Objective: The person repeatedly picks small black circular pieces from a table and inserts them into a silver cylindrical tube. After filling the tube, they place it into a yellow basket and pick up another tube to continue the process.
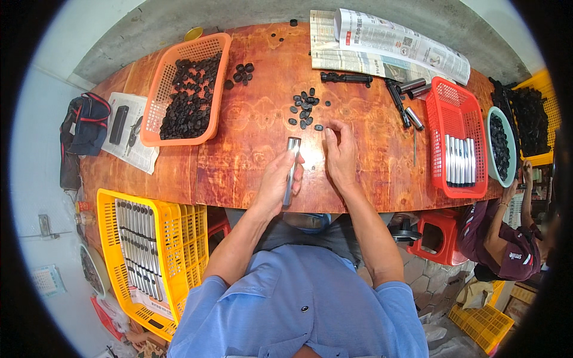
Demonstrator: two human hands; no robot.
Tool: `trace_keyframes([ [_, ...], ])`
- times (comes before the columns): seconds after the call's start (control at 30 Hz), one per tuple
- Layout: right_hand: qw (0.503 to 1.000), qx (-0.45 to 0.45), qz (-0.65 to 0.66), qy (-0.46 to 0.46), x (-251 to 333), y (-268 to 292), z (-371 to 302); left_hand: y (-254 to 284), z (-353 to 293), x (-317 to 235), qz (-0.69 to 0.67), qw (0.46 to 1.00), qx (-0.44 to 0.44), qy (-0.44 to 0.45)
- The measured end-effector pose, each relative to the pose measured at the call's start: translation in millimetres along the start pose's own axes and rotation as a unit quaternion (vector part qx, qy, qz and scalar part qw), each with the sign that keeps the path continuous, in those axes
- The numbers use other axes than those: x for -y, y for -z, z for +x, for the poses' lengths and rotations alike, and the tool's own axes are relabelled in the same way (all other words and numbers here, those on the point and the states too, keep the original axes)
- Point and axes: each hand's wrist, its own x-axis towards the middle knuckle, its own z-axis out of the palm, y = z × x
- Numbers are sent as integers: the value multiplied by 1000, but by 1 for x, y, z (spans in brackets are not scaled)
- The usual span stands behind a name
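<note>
Your left hand (276,178) is gripping one tube (293,156), your fingers partly hiding it. Your right hand (341,158) is holding thumb and forefinger slightly apart beside one cap (319,127); contact hard to tell. Beyond hands, pile (305,107) of over dozen caps is overlapping, exact count unclear. Left of hands, one orange basket (179,142) is holding black parts; right, one red basket (471,192), silver tubes.

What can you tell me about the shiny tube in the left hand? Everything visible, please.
The tube is slim, straight and silvery, apparently polished metal, with darker streaks along it. The left hand wraps around it. Its far end leans slightly rightward; it is over the wooden table, by the near edge. Whether its ends are open is unclear.
</note>
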Motion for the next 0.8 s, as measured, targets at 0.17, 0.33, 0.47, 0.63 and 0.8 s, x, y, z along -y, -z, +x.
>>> trace_keyframes([
  [0.17,1000,1,-13,3,-1,0,0,-5,1,1,9,1000,-2,-4],
  [0.33,1000,3,-1,-10,3,0,-1,2,9,5,-15,1000,25,7],
  [0.47,1000,3,-9,3,-3,0,-1,5,13,6,-117,989,86,33],
  [0.63,1000,5,-8,0,-2,0,-1,4,8,4,-148,985,83,39],
  [0.8,1000,1,-10,2,-4,-1,-1,9,10,10,-124,990,65,15],
])
